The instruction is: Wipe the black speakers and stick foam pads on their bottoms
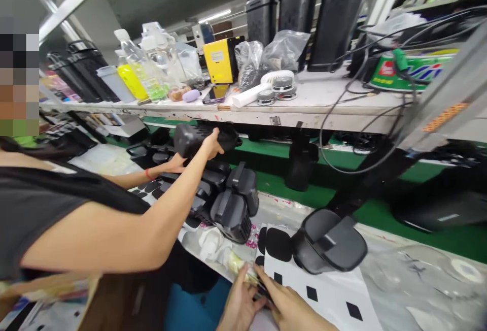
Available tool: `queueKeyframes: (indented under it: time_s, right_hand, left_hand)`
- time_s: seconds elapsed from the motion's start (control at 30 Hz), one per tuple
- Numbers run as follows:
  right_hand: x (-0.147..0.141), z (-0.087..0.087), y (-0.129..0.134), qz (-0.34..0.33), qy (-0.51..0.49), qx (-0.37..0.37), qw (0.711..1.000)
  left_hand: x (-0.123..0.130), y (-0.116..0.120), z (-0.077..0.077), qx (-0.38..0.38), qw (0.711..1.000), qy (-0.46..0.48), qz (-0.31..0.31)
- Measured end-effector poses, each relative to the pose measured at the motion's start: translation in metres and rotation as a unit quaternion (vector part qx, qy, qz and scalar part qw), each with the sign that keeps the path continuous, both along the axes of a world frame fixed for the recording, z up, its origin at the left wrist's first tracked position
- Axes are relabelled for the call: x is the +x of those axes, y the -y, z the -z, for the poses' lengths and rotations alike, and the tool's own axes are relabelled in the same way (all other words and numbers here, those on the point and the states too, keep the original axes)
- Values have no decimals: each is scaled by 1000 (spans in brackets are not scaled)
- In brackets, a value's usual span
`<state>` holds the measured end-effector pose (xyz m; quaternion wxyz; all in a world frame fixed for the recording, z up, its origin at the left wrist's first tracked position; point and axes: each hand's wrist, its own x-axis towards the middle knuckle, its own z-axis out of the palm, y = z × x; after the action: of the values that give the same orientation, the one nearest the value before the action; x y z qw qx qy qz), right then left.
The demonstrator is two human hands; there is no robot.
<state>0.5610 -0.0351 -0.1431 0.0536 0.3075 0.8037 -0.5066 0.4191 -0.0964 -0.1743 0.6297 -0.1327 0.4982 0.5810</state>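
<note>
At the bottom edge of the view, my left hand point(240, 301) and my right hand point(288, 301) come together with curled fingers. A small dark item shows partly between them, too hidden and blurred to name. Just beyond my fingertips lies crumpled pale yellow and white wrapping point(235, 261). To the right a white sheet point(294, 275) carries black rounded patches and small black squares. Over the sheet's far edge sits a black lidded container point(329, 242) with a flat handle across its top.
A co-worker's arms point(160, 219) reach in from the left, holding a black container point(194, 138). Several black slotted containers point(230, 214) stand between us. A shelf point(247, 112) with bottles, a yellow box point(219, 62) and tall black bins crosses above; a loose cable point(352, 171) hangs down.
</note>
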Motion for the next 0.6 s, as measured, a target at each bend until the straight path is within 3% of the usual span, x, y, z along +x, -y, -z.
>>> queueKeyframes:
  time_s: [0.13, 0.3, 0.37, 0.43, 0.53, 0.6]
  right_hand:
    - [-2, 0, -6, -42, 20, 3, 999]
    - [7, 12, -11, -31, 143, 47, 988]
    - [13, 9, -11, -21, 148, 48, 988]
    - [22, -5, -10, -8, 137, 39, 990]
    - [42, -45, -11, 40, 87, -10, 995]
    - [61, -74, -17, 108, 26, -44, 993]
  left_hand:
    - [-19, 10, 28, -22, 993, -69, -90]
    - [-73, -14, 39, -54, 967, -216, -126]
    - [-93, -27, 44, -95, 955, -267, -90]
    - [-107, -36, 50, -137, 943, -303, -21]
    - [-121, -38, 59, -180, 918, -338, 102]
    - [-127, -34, 63, -197, 897, -356, 175]
